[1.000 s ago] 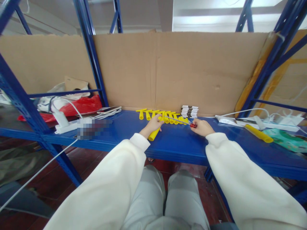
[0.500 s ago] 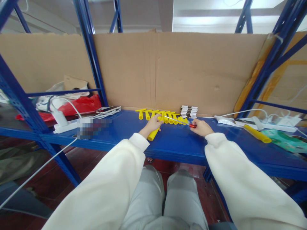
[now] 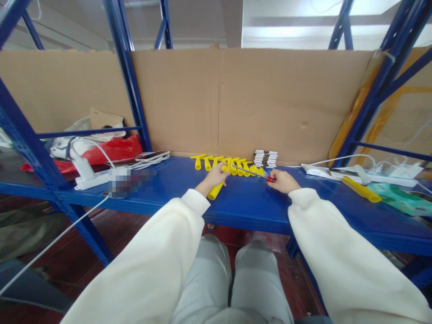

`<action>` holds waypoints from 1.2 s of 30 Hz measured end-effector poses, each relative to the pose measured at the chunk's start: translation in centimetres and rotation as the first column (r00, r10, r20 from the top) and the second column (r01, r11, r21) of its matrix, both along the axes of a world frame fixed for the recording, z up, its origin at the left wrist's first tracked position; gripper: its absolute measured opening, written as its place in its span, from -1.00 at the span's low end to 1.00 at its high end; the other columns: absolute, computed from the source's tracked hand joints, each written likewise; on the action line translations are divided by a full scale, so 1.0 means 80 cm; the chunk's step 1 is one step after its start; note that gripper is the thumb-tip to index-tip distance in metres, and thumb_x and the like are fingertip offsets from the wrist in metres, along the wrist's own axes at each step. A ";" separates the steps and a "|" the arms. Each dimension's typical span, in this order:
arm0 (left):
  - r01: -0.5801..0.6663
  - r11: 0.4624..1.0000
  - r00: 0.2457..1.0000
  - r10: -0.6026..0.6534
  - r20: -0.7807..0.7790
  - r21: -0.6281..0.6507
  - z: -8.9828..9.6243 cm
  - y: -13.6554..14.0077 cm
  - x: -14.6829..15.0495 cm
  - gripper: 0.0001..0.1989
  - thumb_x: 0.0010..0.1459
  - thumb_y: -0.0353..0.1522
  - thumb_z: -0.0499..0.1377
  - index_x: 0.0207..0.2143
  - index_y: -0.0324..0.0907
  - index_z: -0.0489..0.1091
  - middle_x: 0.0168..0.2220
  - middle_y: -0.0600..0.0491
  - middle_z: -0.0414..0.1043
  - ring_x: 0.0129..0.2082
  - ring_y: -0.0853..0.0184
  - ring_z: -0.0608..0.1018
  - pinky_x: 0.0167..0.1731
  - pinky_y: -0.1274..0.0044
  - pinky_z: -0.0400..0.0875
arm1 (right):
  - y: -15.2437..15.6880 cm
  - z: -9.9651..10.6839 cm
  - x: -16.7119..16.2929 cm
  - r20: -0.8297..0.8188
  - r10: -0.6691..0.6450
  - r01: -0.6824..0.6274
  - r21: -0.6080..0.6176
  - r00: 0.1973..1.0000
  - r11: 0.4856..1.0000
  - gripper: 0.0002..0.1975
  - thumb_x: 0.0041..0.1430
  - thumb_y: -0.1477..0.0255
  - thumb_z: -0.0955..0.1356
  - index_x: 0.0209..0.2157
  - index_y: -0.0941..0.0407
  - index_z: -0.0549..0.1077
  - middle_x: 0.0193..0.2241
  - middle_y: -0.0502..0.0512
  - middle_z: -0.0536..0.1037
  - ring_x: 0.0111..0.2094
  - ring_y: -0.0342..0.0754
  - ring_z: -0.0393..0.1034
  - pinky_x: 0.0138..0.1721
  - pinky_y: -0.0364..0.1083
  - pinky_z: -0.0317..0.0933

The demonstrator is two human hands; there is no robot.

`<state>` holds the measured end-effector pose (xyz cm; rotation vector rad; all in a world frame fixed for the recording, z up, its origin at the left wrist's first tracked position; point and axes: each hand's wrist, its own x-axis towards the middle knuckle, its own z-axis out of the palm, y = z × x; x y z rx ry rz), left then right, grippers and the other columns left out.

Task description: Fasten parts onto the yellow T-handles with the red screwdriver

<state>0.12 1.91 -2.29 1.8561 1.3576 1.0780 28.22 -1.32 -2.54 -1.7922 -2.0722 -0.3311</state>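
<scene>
My left hand [image 3: 216, 175] is closed around a yellow T-shaped plastic piece [image 3: 215, 191], its tube slanting down toward me. In my right hand [image 3: 281, 180] is a screwdriver [image 3: 271, 179] with a red handle, gripped with the fingers wrapped round it. The long metal shaft points left, and its tip is at the head of the held yellow piece. Behind my hands, several more yellow T-shaped pieces [image 3: 197, 163] lie in a row on the blue shelf [image 3: 249, 198]. Small yellow parts [image 3: 259, 171] lie at the row's right end, near the screwdriver shaft.
White packs with dark bands [image 3: 265, 158] are stacked against the cardboard panel [image 3: 270, 99]. On the right lie a yellow tube [image 3: 362, 189], a green packet [image 3: 401, 198] and a power strip with cables. Another power strip [image 3: 97, 177] and a red bag [image 3: 114, 150] are at left.
The screwdriver's handle has dropped very slightly and its shaft shows more clearly. Both hands keep nearly the same place and grip.
</scene>
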 end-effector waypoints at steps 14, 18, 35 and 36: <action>-0.010 1.000 1.000 0.010 0.030 -0.003 0.000 0.000 0.001 -0.49 0.23 -0.50 0.22 0.24 -0.23 0.36 -0.29 0.04 0.50 -0.73 0.55 0.42 -0.60 0.64 0.43 | 0.001 -0.002 0.003 -0.030 0.065 -0.064 0.030 0.997 0.997 -0.93 0.02 0.40 0.38 -0.45 0.02 0.38 -0.51 0.03 0.55 -0.43 0.00 0.42 -0.37 -0.11 0.18; -0.002 1.000 0.999 0.002 0.038 -0.003 0.002 -0.004 0.002 -0.50 0.23 -0.51 0.22 0.23 -0.24 0.36 -0.33 0.06 0.50 -0.73 0.55 0.41 -0.62 0.64 0.42 | -0.001 0.000 0.000 -0.036 0.026 -0.026 -0.016 0.999 1.000 -0.95 0.05 0.40 0.36 -0.40 0.03 0.39 -0.46 0.07 0.58 -0.39 0.02 0.46 -0.33 -0.10 0.20; -0.015 1.000 1.000 0.015 -0.022 0.014 -0.003 0.005 0.001 -0.50 0.25 -0.47 0.23 0.24 -0.24 0.36 -0.24 0.00 0.54 -0.68 0.54 0.46 -0.55 0.64 0.44 | 0.001 0.000 0.002 -0.038 0.044 -0.044 -0.009 0.998 0.999 -0.95 0.06 0.40 0.35 -0.37 0.03 0.43 -0.38 0.08 0.63 -0.31 0.03 0.50 -0.26 -0.09 0.23; -0.014 1.000 1.000 0.014 -0.017 0.015 -0.003 0.005 0.001 -0.50 0.25 -0.47 0.23 0.24 -0.24 0.36 -0.25 0.00 0.54 -0.69 0.54 0.45 -0.56 0.65 0.43 | 0.001 0.000 0.003 -0.032 0.048 -0.048 0.003 0.998 0.999 -0.96 0.06 0.40 0.35 -0.38 0.03 0.43 -0.38 0.08 0.63 -0.30 0.03 0.50 -0.25 -0.09 0.23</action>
